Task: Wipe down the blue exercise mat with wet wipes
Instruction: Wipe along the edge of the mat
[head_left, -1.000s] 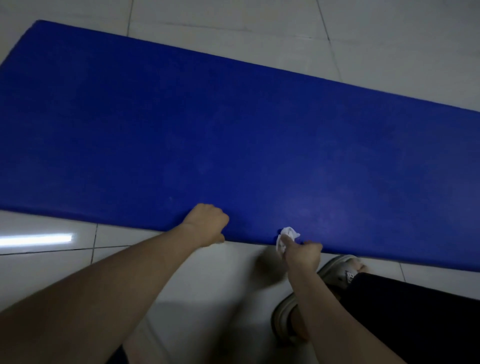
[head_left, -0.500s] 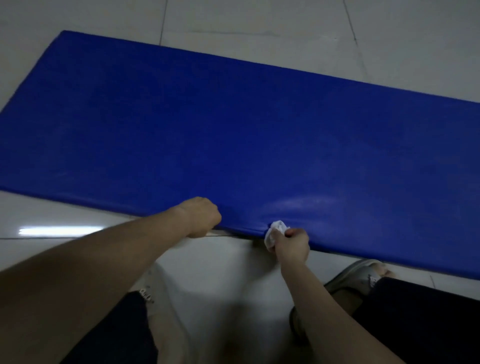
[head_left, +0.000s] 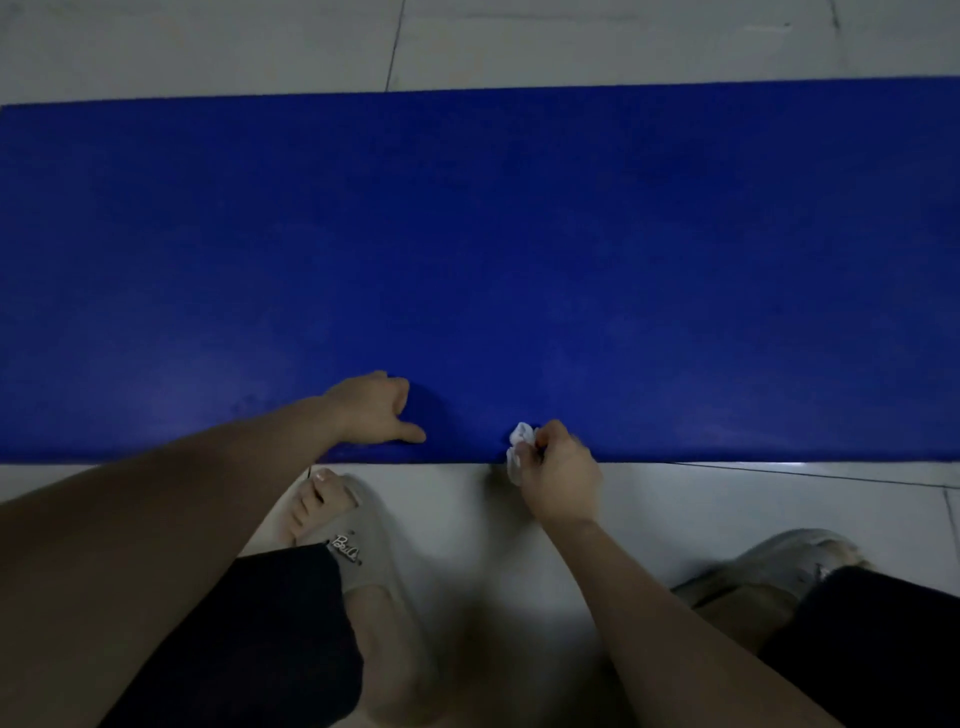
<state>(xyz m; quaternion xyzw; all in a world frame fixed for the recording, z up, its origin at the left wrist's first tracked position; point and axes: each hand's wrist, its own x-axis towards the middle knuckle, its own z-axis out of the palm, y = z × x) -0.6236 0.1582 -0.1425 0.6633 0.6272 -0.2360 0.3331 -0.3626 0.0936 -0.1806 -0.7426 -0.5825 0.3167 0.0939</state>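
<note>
The blue exercise mat (head_left: 519, 249) lies flat on the floor and spans the whole width of the view. My left hand (head_left: 374, 410) rests on top of the mat just inside its near edge, fingers curled under and thumb pointing right. My right hand (head_left: 558, 475) grips a crumpled white wet wipe (head_left: 519, 441). The wipe touches the mat's near edge, a short way right of my left hand.
Pale floor tiles (head_left: 571, 36) surround the mat. My left foot in a grey slipper (head_left: 358, 551) stands close to the mat's near edge. The other slipper (head_left: 769, 566) is at the lower right. Black trouser legs (head_left: 291, 623) fill the bottom.
The view has swung so the mat now lies level across it. My left hand has moved from the mat's edge onto its top. My right hand keeps the wipe at the near edge.
</note>
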